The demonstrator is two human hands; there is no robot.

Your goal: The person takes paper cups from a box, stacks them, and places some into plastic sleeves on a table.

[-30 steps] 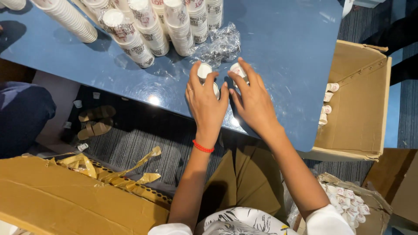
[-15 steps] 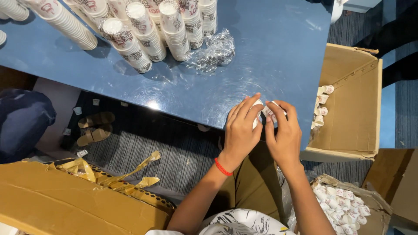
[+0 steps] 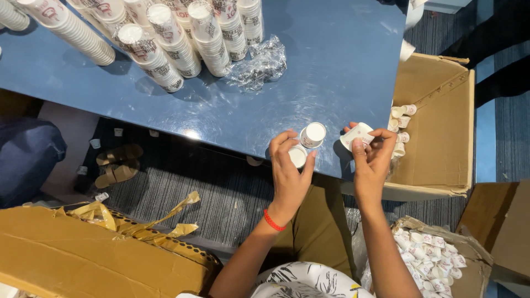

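Note:
My left hand (image 3: 289, 171), with a red band at the wrist, pinches a small white paper cup (image 3: 298, 156) at the near edge of the blue table (image 3: 331, 66). A second small cup (image 3: 313, 134) stands just beyond its fingertips, touching them or nearly so. My right hand (image 3: 371, 160) holds another small white cup (image 3: 357, 136), tilted on its side, over the table's near right corner.
Tall stacks of printed paper cups (image 3: 165, 44) lie across the far left of the table, with crumpled clear plastic wrap (image 3: 258, 67) beside them. An open cardboard box (image 3: 441, 127) with several small cups sits right of the table. Another box of cups (image 3: 430, 259) stands below it. A flattened box (image 3: 72, 254) lies at lower left.
Both hands slid right along the table edge from the middle to the corner. They have parted, and now each holds its own cup, with one more standing between them.

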